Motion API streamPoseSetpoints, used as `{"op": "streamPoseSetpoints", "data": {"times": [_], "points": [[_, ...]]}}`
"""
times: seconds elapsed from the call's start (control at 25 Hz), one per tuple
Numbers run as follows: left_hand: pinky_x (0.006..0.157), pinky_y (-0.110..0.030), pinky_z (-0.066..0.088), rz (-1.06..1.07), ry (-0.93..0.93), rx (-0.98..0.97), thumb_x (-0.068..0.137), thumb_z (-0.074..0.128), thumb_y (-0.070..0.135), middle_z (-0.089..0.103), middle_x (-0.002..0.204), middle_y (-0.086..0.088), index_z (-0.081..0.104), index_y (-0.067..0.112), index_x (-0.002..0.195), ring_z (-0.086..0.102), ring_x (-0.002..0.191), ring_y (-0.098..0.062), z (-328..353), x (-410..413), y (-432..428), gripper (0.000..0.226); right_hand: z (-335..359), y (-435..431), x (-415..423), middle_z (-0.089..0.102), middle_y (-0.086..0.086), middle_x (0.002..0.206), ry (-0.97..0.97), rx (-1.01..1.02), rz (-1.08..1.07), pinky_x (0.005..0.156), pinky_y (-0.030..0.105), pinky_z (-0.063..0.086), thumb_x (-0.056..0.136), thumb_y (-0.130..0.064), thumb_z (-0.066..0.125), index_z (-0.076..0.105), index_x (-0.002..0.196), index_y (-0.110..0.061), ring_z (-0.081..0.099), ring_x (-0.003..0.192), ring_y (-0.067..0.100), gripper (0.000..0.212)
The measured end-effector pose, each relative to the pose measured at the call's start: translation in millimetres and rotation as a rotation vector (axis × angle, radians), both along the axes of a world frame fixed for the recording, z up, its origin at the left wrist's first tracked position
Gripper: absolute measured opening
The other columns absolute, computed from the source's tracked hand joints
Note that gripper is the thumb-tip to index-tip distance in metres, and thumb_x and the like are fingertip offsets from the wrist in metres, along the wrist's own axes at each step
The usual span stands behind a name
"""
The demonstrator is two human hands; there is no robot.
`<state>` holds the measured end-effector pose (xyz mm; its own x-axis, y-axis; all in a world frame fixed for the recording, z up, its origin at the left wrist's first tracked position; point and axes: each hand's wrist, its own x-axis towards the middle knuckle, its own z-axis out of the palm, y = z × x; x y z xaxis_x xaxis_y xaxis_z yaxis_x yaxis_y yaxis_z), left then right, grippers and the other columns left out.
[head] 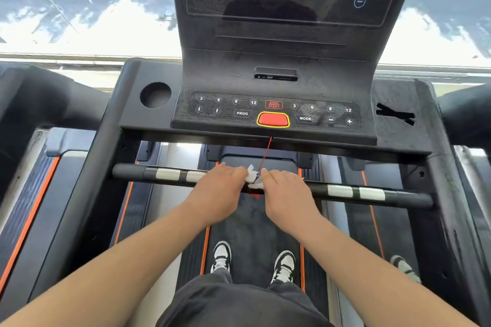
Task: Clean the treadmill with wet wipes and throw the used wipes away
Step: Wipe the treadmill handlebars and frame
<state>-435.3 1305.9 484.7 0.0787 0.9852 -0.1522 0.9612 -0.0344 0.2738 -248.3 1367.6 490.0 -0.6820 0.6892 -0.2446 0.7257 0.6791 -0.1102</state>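
I've got the crumpled white wet wipe [253, 178] at the middle of the black crossbar with silver sensor patches [398, 196], left grip [220, 190] and right grip [288, 192] both pinching it. The dark button console [313, 129] beyond the bar looks dusty, so I judge wiping is unfinished; binning remains.

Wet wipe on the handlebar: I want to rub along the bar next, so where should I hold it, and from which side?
Hold the bunched white wipe where it stands up between the left hand and right hand, coming from above on the near side. It lies over the round handlebar, so the hands can wrap both together; the red safety cord hangs just behind it.
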Motion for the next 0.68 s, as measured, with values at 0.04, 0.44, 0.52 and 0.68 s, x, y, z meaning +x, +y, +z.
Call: {"op": "streamPoseSetpoints", "data": {"times": [0.04, 0.44, 0.52, 0.68], "points": [[0.089, -0.037, 0.045, -0.01, 0.007, -0.018, 0.092, 0.048, 0.007, 0.066, 0.09, -0.002, 0.054, 0.018, 0.104, 0.06, 0.087, -0.029, 9, 2, 5, 0.018, 8, 4, -8, 0.066, 0.007, 0.114, -0.027, -0.016, -0.001, 0.088, 0.043, 0.047, 0.093, -0.021, 0.046, 0.058, 0.129, -0.012, 0.063, 0.104, 0.031, 0.039], [0.067, -0.036, 0.036, 0.051, 0.135, -0.173, 0.093, 0.047, 0.005, 0.065, 0.108, -0.005, 0.05, 0.021, 0.122, 0.06, 0.092, -0.029, 34, 12, 15, 0.033, 42, 33, -9, 0.065, 0.005, 0.101, -0.179, -0.245, -0.069, 0.065, 0.035, 0.04, 0.091, -0.015, 0.047, 0.051, 0.102, -0.018, 0.056, 0.082, 0.028, 0.013], [0.064, -0.035, 0.036, -0.002, 0.04, -0.07, 0.091, 0.045, 0.002, 0.064, 0.108, -0.001, 0.052, 0.022, 0.122, 0.063, 0.098, -0.028, 41, 6, -12, 0.037, 48, 23, 4, 0.066, 0.003, 0.097, -0.059, -0.183, -0.04, 0.065, 0.036, 0.043, 0.09, -0.014, 0.046, 0.055, 0.111, -0.02, 0.061, 0.086, 0.03, 0.024], [0.064, -0.036, 0.037, 0.344, 0.049, -0.042, 0.096, 0.042, 0.009, 0.069, 0.091, -0.006, 0.051, 0.024, 0.124, 0.065, 0.085, -0.038, 51, -22, -2, 0.033, 52, 35, -6, 0.069, 0.01, 0.089, 0.244, -0.161, -0.317, 0.068, 0.041, 0.049, 0.089, -0.009, 0.044, 0.059, 0.112, -0.017, 0.062, 0.084, 0.038, 0.029]]}}
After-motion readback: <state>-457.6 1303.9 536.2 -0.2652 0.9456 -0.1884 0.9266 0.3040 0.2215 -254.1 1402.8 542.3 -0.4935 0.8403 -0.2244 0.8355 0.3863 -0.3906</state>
